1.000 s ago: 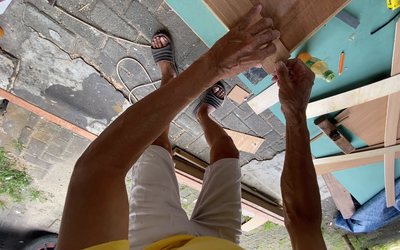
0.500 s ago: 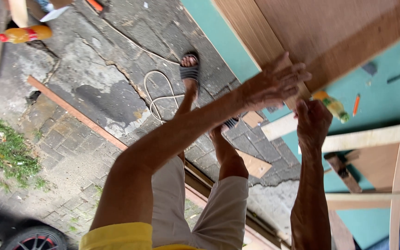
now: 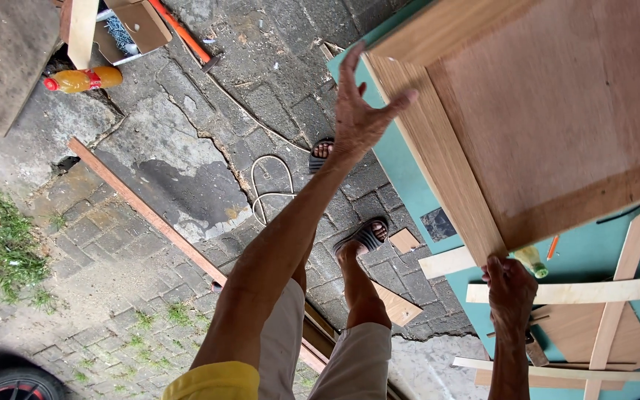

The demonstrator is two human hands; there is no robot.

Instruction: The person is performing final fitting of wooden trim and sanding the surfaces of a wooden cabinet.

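Left hand (image 3: 357,111) is spreading its fingers wide, touching the edge of the big wooden box (image 3: 542,126). Right hand (image 3: 509,285) is squeezing its bottom corner, over the green tabletop (image 3: 401,163). It is looking stiff and heavy, best held by both edges.

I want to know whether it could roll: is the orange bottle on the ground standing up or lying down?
Lying down: the orange bottle rests on its side on the pavement, cap pointing sideways.
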